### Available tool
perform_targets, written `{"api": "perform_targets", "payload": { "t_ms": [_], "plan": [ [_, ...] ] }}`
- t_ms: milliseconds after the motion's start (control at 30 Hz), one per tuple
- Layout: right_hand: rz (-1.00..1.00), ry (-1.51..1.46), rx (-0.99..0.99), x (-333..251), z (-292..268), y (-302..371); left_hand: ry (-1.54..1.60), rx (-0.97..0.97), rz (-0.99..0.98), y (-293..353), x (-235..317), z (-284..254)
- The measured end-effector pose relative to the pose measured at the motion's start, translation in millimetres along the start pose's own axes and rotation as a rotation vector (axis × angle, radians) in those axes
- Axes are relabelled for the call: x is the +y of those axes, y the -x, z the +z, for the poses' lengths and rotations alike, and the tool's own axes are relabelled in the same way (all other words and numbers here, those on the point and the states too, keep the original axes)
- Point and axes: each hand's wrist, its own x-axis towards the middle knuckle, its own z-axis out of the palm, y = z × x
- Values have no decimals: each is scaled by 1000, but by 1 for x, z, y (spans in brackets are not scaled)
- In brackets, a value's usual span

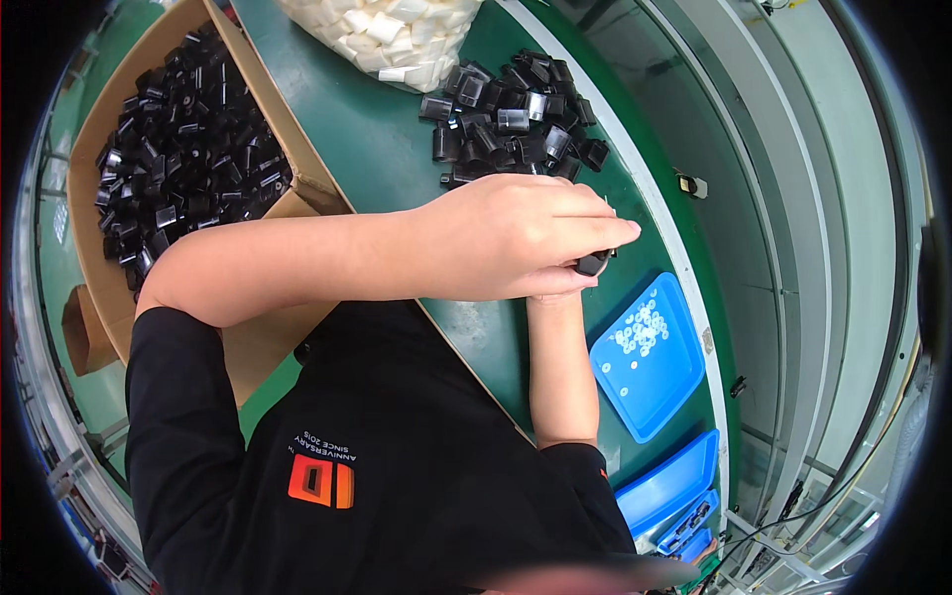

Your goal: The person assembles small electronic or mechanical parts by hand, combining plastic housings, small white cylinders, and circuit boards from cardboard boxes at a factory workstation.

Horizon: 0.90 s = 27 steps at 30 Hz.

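We find a bare strip of green tabletop (369,139) between the brown cardboard box (280,114) and the loose heap of glossy black plastic pieces (516,114). The clear bag of white pieces (387,40) crowds its far end; our bare left forearm (337,258) bars the near end. Rightward, only a sliver separates our bare right forearm (561,367) from the shallow blue plastic tray (650,397).

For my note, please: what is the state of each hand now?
Left hand: closed, holding a black plastic part.
Right hand: mostly hidden; cannot be told.
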Motion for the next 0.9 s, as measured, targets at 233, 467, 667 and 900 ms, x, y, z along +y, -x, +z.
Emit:
{"api": "perform_targets", "payload": {
  "t_ms": [233, 467, 667, 900],
  "plan": [
    [-48, 73, -17, -3, -1, 5, 53, -110, -45, -3, 4, -6],
    [-81, 41, -26, -3, -1, 5, 55, -13, -4, -2, 3, 4],
    [-156, -28, 143, 2, -1, 10, 46, -4, 5, 0, 3, 6],
    [-39, 39, -136, -4, -12, 6, 69, -66, -36, 2, 3, 4]
  ]
}}
